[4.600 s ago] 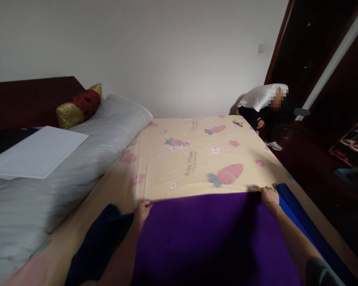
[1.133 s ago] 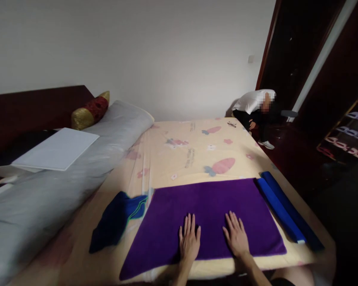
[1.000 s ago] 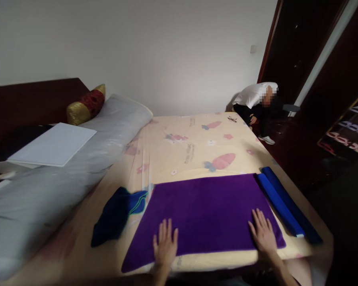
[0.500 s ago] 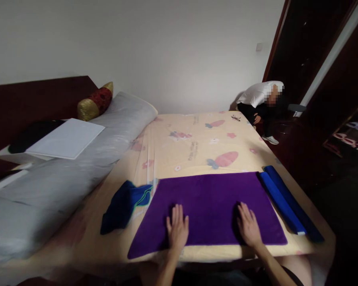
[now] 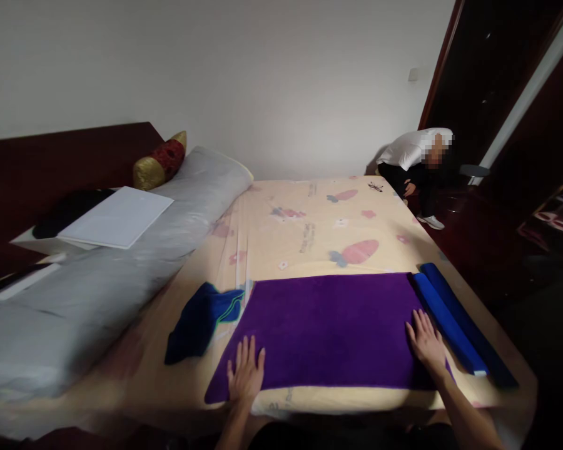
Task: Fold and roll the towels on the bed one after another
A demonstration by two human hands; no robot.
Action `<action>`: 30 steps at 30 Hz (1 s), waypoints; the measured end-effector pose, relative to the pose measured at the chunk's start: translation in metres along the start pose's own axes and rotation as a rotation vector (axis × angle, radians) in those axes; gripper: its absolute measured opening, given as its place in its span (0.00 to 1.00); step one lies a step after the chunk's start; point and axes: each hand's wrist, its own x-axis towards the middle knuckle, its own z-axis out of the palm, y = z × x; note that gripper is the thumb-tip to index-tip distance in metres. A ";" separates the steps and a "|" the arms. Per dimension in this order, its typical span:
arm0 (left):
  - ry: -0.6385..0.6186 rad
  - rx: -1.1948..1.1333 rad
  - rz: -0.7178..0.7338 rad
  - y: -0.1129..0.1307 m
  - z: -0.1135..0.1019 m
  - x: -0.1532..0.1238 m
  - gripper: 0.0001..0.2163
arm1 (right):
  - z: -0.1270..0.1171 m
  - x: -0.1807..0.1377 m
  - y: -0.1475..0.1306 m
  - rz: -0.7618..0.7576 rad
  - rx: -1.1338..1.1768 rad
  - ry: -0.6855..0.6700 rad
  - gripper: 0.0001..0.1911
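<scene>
A purple towel (image 5: 333, 331) lies spread flat along the near edge of the bed. My left hand (image 5: 246, 372) rests open on its near left corner area, fingers spread. Toward the towel's right edge, my right hand (image 5: 426, 340) lies flat with its fingers stretched out. Just right of that hand are two long folded cloths, a bright blue one (image 5: 450, 325) and a darker blue one (image 5: 473, 331). A crumpled dark blue cloth (image 5: 194, 325) with a green edge sits left of the towel.
The bed (image 5: 304, 244) has a cream sheet with carrot prints. Grey bedding (image 5: 122, 287) runs along the left, with a white board or box lid (image 5: 119, 215) on it. Glasses (image 5: 375, 187) lie at the far right. A person (image 5: 408, 150) bends over beyond the bed, near a stool (image 5: 475, 170).
My hands have moved apart over the towel, the left toward its left edge and the right toward its right edge. The view has shifted slightly.
</scene>
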 end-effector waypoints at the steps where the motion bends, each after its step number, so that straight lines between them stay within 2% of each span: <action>1: 0.008 0.005 -0.044 -0.013 -0.001 0.002 0.27 | -0.002 -0.003 0.011 0.016 0.003 0.012 0.40; 3: 0.028 0.002 -0.099 -0.022 -0.002 0.003 0.27 | -0.001 -0.011 0.018 0.049 0.004 0.050 0.41; 5: 0.047 -0.013 -0.106 -0.005 0.000 0.001 0.26 | 0.005 -0.022 0.003 0.067 -0.001 0.091 0.42; 7: 0.048 -0.031 -0.029 0.031 0.005 -0.005 0.26 | 0.016 -0.033 -0.029 0.030 0.006 0.102 0.41; 12: -0.005 -0.099 0.374 0.145 0.023 -0.039 0.25 | 0.040 -0.052 -0.134 -0.268 0.116 0.020 0.31; 14: -0.021 -0.145 0.531 0.175 0.028 -0.052 0.26 | 0.041 -0.049 -0.161 -0.441 0.181 -0.057 0.29; 16: -0.031 -0.178 0.624 0.187 0.031 -0.058 0.26 | 0.039 -0.038 -0.169 -0.564 0.197 -0.133 0.27; 18: -0.032 -0.175 0.613 0.179 0.029 -0.055 0.26 | 0.036 -0.020 -0.159 -0.573 0.175 -0.164 0.27; 20: -0.020 -0.153 0.529 0.152 0.025 -0.042 0.26 | 0.032 0.002 -0.133 -0.476 0.145 -0.141 0.29; 22: 0.006 -0.111 0.379 0.110 0.018 -0.024 0.26 | 0.026 0.022 -0.094 -0.333 0.109 -0.095 0.33; 25: 0.049 -0.006 0.041 0.038 0.005 0.004 0.26 | 0.016 0.039 -0.035 -0.144 0.073 -0.006 0.41; 27: 0.063 0.014 -0.095 0.006 -0.002 0.017 0.26 | 0.014 0.041 -0.013 -0.073 0.075 0.064 0.44; 29: 0.075 0.017 -0.139 0.000 -0.005 0.028 0.26 | 0.018 0.038 -0.015 -0.060 0.087 0.105 0.44; 30: 0.078 0.014 -0.114 0.009 -0.004 0.033 0.26 | 0.022 0.036 -0.026 -0.083 0.096 0.104 0.43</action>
